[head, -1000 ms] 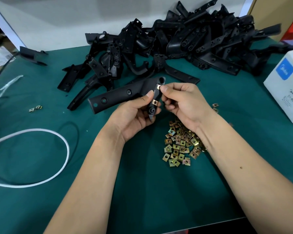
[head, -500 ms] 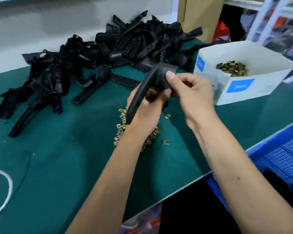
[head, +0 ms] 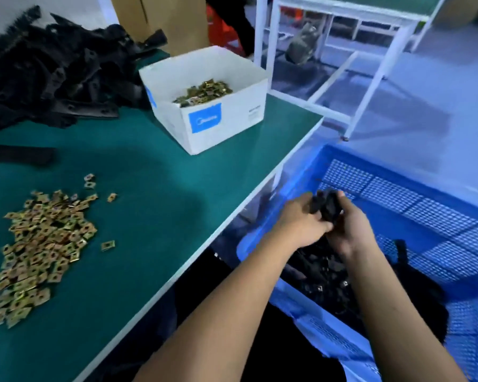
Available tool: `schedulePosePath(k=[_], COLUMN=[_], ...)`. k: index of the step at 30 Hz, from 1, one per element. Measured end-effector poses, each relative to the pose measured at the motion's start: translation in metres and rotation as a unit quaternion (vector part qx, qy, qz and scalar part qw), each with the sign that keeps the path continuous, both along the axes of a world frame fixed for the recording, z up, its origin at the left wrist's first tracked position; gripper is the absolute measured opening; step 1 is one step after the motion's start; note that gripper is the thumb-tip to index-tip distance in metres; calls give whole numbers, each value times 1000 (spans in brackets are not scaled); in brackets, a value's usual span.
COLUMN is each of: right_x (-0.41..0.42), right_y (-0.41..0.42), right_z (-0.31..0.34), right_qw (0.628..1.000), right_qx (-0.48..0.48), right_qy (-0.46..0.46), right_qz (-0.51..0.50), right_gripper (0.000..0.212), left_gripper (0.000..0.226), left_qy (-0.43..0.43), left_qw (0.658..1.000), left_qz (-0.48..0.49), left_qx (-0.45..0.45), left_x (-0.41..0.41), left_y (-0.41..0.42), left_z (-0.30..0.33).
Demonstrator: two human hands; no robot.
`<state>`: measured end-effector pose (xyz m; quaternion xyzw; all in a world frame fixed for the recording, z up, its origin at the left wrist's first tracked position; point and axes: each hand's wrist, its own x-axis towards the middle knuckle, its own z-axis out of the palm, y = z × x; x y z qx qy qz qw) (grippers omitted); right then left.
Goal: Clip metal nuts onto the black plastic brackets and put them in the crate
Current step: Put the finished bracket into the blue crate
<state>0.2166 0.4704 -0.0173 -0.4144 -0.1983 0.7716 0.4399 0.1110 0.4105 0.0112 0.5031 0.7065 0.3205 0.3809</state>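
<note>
on the far left of the green counter (head: 155,172) a heap of unfinished black brackets (head: 47,64) is piled against the wall, and nearer the front edge a loose spread of metal nuts (head: 39,244) is laid out. a white box (head: 204,114) with more nuts in it is set near the counter's right corner. past the counter edge, a blue crate (head: 414,194) is placed lower down, with dark finished pieces (head: 323,274) already gathered in its near end. over that crate one black bracket (head: 327,206) is held by both hands together: the left hand (head: 301,224) is curled round its near side and the right hand (head: 351,230) is wrapped round its far side; whether nuts are clipped on it cannot be told through the blur. the step in hand is judged to be the drop into the crate. it is best done by lowering the bracket close to the pile before the fingers are released, so that a clipped nut is not knocked loose, and by placing it flat beside the others rather than on the crate rim. farther right, a white metal frame (head: 370,78) and a pale floor (head: 439,128) are seen, with a cardboard carton (head: 160,20) standing behind the counter.
</note>
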Motion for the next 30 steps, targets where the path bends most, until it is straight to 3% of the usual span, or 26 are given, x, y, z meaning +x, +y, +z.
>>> schedulePosePath(k=[3,5,7,10,12,15,20,25,30], right_x=[37,54,71,89,90,71,11,-69,-173], right_y=[-1,-8,-12,-12,-7,2,13,-23,-76], right_z=[-58,-92,-120,-140,-139,-114,-20,74,123], right_qw=[983,962,922,840,802,739,665,578,546], right_qx=[-138,-166,-150,-133,-110,37,335,601,700], right_qy=[-97,-201,-357,-511,-578,-670,-663,-543,-457], right_qz=[-79,-84,3,122,106,61,-77,-101,46], right_gripper=[20,15,12,32,37,32,26,15,8], left_gripper=[46,53,50,47,41,29,10,2,6], left_qy=[-1,42,98,122,125,141,125,45,61], left_qw=[995,988,979,976,980,988,971,907,834], left_qz=[-18,-26,-50,-66,-66,-53,35,168,336], left_qx=[-100,-147,-173,-170,-138,-40,199,385,434], left_x=[11,7,4,3,5,11,3,-51,-147], left_y=[-4,-9,-11,-6,-1,9,22,2,-66], left_z=[-44,-66,-81,-89,-82,-54,31,104,125])
